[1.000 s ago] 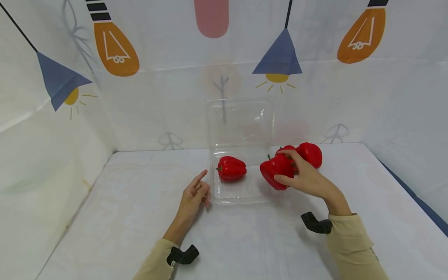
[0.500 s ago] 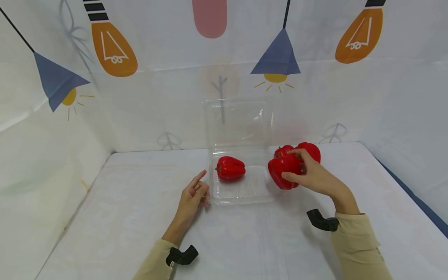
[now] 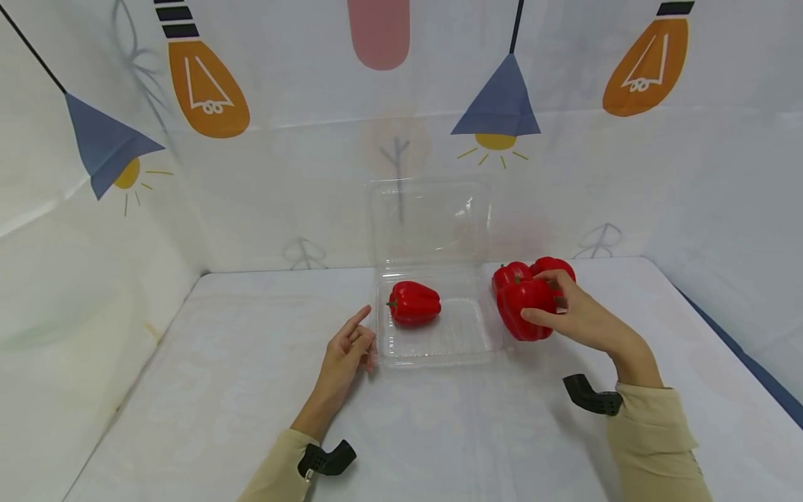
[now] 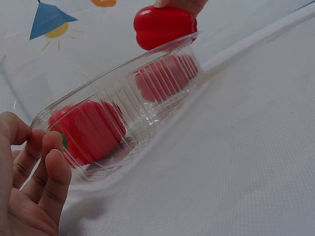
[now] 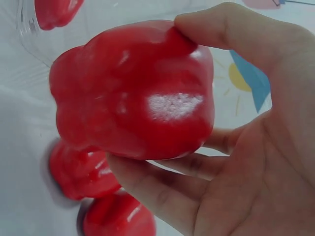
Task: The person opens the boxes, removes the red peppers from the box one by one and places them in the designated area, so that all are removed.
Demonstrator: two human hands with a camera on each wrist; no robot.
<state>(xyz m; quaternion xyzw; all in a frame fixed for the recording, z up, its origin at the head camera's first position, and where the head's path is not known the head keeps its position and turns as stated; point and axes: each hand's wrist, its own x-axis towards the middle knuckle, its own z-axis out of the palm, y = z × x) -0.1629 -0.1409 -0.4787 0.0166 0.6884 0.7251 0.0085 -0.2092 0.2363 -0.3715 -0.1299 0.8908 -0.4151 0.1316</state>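
My right hand (image 3: 583, 314) grips a red bell pepper (image 3: 525, 310) between thumb and fingers, just right of a clear plastic clamshell container (image 3: 452, 359). The right wrist view shows the held pepper (image 5: 133, 93) up close, stem end hidden, its underside lobes toward the left. Another red bell pepper (image 3: 414, 303) lies on its side in the container's left half, green stem to the left. At the container's left edge is my left hand (image 3: 341, 359), index finger extended. In the left wrist view its relaxed fingers (image 4: 58, 169) rest against the container's rim and wall.
Two more red bell peppers sit behind the held one: one with a green stem (image 3: 507, 273) and another (image 3: 552, 265) farther right. The container's clear lid (image 3: 429, 219) stands upright against the patterned back cloth (image 3: 282, 174). A white cloth covers the table (image 3: 251, 390).
My right hand has carried its pepper rightward, from over the container's right edge to beside it, in front of the other two peppers. My left hand has stayed put.
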